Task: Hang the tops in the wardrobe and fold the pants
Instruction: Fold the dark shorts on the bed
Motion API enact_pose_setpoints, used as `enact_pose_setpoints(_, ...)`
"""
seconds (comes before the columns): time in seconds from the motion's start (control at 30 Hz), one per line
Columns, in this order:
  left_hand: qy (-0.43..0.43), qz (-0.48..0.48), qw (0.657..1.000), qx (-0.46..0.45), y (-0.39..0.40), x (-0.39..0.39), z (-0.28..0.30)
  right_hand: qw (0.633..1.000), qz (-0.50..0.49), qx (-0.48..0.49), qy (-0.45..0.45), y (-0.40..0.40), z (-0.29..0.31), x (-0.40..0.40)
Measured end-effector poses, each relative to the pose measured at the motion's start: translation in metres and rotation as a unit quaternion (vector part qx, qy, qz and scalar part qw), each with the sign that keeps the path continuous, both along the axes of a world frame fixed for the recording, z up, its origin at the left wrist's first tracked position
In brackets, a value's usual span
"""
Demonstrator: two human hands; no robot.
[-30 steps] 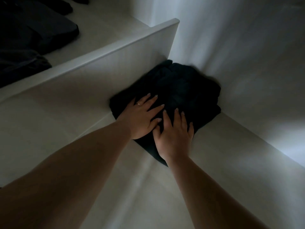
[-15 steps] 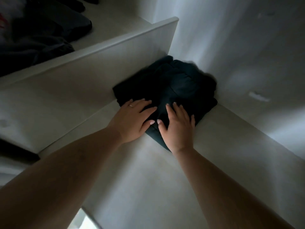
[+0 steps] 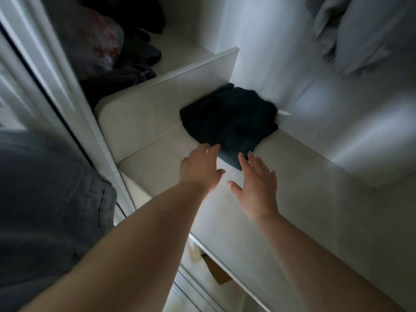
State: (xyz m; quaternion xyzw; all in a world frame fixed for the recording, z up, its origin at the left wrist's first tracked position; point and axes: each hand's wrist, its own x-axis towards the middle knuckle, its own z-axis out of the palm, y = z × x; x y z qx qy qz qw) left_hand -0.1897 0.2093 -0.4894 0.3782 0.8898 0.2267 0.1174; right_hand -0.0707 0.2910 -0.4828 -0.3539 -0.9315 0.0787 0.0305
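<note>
A dark folded pair of pants (image 3: 229, 118) lies in the back corner of a white wardrobe shelf (image 3: 304, 199), against the upright divider (image 3: 180, 97) and the back wall. My left hand (image 3: 200, 170) hovers flat just in front of the pants, fingers apart, holding nothing. Beside it my right hand (image 3: 256, 183) is also flat and spread, its fingertips at the pants' front edge. Both forearms reach in from the bottom of the view.
Beyond the divider, dark clothes (image 3: 135, 61) and a plastic bag (image 3: 99, 41) lie on the neighbouring shelf. Grey garments (image 3: 360, 30) hang at the top right. A white door frame (image 3: 56, 86) runs down the left. A cardboard piece (image 3: 216, 271) shows below the shelf edge.
Both hands have lifted off the folded pants and drawn back toward me. The view has pulled back, showing the shelf's front edge and the door frame.
</note>
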Motion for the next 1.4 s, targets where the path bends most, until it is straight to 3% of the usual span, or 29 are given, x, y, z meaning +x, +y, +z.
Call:
enact_pose_setpoints(0.2,-0.051,0.039,0.998,-0.001,-0.081,0.055,0.005,0.999,0.036,0.0,-0.011,-0.046,0.021,0.049)
enact_pose_setpoints(0.3,-0.098,0.066,0.993,-0.004,-0.15,0.098,0.011,0.992,0.118,0.004,-0.042,-0.082,0.034,0.083)
enact_pose_setpoints(0.5,-0.135,0.206,0.969,0.009,-0.298,0.193,0.038,0.954,0.291,0.01,-0.071,-0.172,0.074,0.133)
enact_pose_setpoints(0.63,-0.154,0.325,0.933,0.012,-0.392,0.269,0.057,0.896,0.438,-0.007,-0.072,-0.259,0.096,0.177)
enact_pose_setpoints(0.7,-0.157,0.394,0.905,0.021,-0.448,0.312,0.068,0.855,0.512,-0.023,-0.081,-0.314,0.105,0.199)
enact_pose_setpoints(0.77,-0.163,0.43,0.888,0.028,-0.477,0.338,0.069,0.838,0.537,-0.035,-0.088,-0.345,0.106,0.21)
enact_pose_setpoints(0.9,-0.176,0.543,0.82,0.036,-0.57,0.411,0.071,0.769,0.627,-0.071,-0.104,-0.444,0.105,0.228)
enact_pose_setpoints(1.07,-0.182,0.634,0.75,0.044,-0.667,0.496,0.073,0.702,0.694,-0.089,-0.131,-0.551,0.103,0.253)
enact_pose_setpoints(1.23,-0.175,0.728,0.66,0.061,-0.772,0.591,0.077,0.627,0.763,-0.086,-0.132,-0.685,0.106,0.297)
enact_pose_setpoints(1.4,-0.183,0.763,0.616,0.075,-0.851,0.645,0.073,0.603,0.778,-0.106,-0.141,-0.785,0.11,0.344)
